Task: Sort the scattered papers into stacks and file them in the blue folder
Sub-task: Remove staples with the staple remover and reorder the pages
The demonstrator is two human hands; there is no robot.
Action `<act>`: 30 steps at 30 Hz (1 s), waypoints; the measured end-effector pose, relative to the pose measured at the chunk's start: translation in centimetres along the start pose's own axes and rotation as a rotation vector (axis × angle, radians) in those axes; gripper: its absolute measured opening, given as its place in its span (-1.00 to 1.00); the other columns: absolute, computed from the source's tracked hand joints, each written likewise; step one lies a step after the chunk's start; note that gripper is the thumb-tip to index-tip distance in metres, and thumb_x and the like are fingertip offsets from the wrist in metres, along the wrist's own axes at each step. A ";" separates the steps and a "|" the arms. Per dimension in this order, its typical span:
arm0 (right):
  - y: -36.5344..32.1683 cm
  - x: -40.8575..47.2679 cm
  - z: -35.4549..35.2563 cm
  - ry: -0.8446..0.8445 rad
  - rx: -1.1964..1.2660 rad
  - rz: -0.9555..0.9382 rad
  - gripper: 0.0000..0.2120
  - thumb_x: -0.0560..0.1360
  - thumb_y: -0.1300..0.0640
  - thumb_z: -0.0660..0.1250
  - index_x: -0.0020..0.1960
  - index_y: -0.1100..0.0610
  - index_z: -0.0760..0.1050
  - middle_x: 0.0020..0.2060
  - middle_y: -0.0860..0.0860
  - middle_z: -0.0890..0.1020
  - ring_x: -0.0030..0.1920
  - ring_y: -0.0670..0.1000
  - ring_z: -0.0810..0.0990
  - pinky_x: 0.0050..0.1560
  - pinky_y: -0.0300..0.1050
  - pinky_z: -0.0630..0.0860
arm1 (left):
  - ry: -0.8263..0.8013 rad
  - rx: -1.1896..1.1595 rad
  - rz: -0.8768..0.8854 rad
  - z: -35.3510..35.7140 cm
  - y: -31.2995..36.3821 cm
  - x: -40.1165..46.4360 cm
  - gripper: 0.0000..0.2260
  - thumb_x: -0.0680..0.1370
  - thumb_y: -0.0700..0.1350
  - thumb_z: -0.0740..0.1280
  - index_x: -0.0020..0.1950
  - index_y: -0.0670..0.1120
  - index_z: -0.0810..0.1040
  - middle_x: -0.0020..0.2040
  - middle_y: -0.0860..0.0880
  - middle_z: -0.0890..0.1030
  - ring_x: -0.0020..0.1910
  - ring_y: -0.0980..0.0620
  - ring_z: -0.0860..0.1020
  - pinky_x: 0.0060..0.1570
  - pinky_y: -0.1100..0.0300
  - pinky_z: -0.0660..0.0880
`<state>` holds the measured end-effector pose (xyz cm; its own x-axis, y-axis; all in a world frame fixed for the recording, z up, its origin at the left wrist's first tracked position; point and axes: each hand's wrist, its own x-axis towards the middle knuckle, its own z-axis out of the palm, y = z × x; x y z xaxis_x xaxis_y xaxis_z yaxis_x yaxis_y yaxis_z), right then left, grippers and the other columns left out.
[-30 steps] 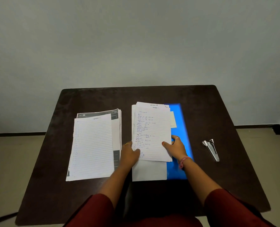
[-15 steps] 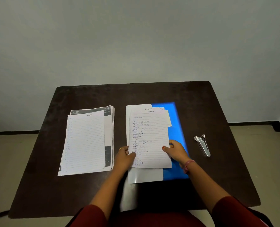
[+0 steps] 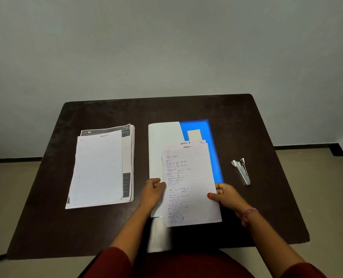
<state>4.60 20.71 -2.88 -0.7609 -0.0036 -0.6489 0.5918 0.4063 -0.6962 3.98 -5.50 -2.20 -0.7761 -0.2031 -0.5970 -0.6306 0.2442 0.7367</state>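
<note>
Filing looks to be the step in hand: both hands grasp a sheaf (image 3: 188,183) of handwritten sheets, the left hand (image 3: 153,190) pinching its 9 o'clock edge, the right hand (image 3: 225,194) its 3 o'clock edge. It lies between them, over the folder (image 3: 212,157), whose blue shows at 1 o'clock. Next move, likely: square the sheaf and seat it inside. A second stack (image 3: 102,167) waits at 9 o'clock.

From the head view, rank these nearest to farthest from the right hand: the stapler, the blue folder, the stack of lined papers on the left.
From the right hand:
1. Blue folder, just beyond the hand, under the held sheets.
2. Stapler, farther out to its right on the table.
3. Stack of lined papers, far left, past the left hand.
</note>
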 end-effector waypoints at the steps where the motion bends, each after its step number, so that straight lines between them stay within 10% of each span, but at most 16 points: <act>1: 0.2 -0.1 0.0 -0.012 -0.013 -0.008 -0.81 0.46 0.36 0.39 0.07 0.32 0.52 -0.39 -0.08 0.66 -0.35 -0.19 0.60 -0.25 -0.29 0.55 | -0.001 0.006 0.000 0.1 0.0 -0.1 -0.77 0.56 -0.14 0.32 0.20 -0.15 0.47 -0.14 0.01 0.55 -0.13 0.05 0.51 0.07 0.11 0.46; 4: 0.0 -0.7 -0.1 -0.037 -0.055 -0.018 -0.70 0.45 0.34 0.41 0.16 0.32 0.50 -0.18 0.08 0.69 -0.12 0.04 0.66 0.11 -0.01 0.57 | -0.007 -0.004 0.013 0.2 0.2 -0.4 -0.69 0.49 -0.07 0.34 0.19 -0.14 0.48 -0.13 0.00 0.56 -0.16 0.05 0.50 0.02 0.14 0.46; 9: -0.8 -0.6 -0.6 -0.066 -0.208 -0.021 -0.80 0.46 0.17 0.43 0.04 0.21 0.52 -0.43 -0.08 0.49 -0.39 -0.11 0.45 -0.20 -0.11 0.49 | 0.001 0.012 0.014 0.3 0.3 -0.3 -0.75 0.52 -0.23 0.31 0.20 -0.18 0.49 -0.12 -0.05 0.55 -0.23 0.08 0.47 -0.23 0.26 0.41; 17: -4.1 0.0 -2.4 -0.027 -0.739 -0.007 -0.62 0.43 -0.15 0.41 -0.16 0.20 0.49 -0.05 0.20 0.63 -0.09 0.12 0.60 -0.06 -0.03 0.49 | -0.050 0.061 -0.027 -0.5 0.5 -0.2 -0.64 0.50 -0.19 0.35 0.28 -0.16 0.38 -0.20 -0.02 0.58 -0.17 0.02 0.53 0.01 0.12 0.46; 30: -8.7 3.7 -1.1 0.226 -0.357 -0.161 -0.53 0.47 0.13 0.41 0.32 0.25 0.41 0.13 0.13 0.50 0.06 -0.01 0.47 0.10 -0.23 0.36 | -0.033 0.220 0.076 -1.3 4.4 2.2 -0.57 0.55 -0.21 0.32 0.38 -0.26 0.30 -0.23 0.05 0.48 -0.11 0.07 0.46 -0.02 0.27 0.31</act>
<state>-3.68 18.20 1.09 -0.8982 0.0910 -0.4300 0.3625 0.7065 -0.6078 -0.49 -6.05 0.16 -0.8187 -0.1461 -0.5553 -0.5534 0.4588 0.6952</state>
